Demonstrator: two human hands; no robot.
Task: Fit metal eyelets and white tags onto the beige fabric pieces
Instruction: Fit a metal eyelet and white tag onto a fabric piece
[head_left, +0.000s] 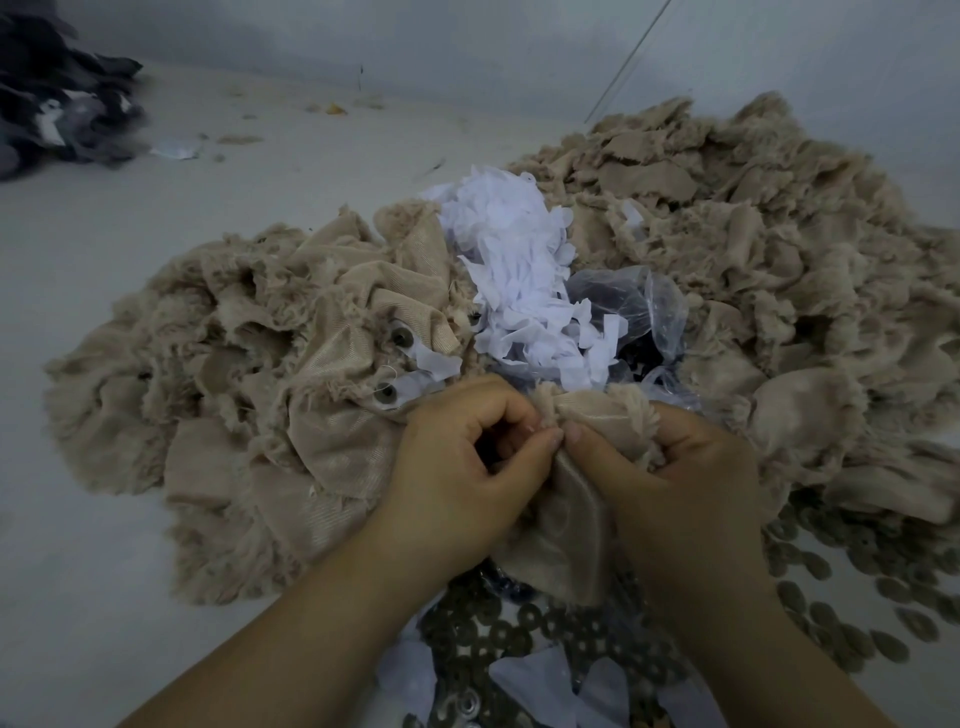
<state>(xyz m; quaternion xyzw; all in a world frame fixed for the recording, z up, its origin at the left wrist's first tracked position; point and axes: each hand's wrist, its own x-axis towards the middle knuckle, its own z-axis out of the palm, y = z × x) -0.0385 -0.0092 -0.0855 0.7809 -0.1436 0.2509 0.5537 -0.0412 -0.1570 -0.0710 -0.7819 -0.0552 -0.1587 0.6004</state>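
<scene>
My left hand (457, 467) and my right hand (675, 478) meet at the fingertips and pinch one beige fabric piece (566, 514) between them. Whatever small part sits between the fingertips is hidden. To the left lies a heap of beige pieces (249, 405), some carrying metal eyelets (385, 394) and white tags (434, 361). A pile of loose white tags (519, 270) sits just beyond my hands. Loose metal eyelets (524, 629) are spread under my wrists and out to the right (841, 587).
A bigger mound of beige pieces (753, 234) fills the right side. A clear plastic bag (639, 306) lies beside the white tags. Dark fabric (57, 98) is bunched at the far left. The grey surface (130, 260) shows scattered scraps.
</scene>
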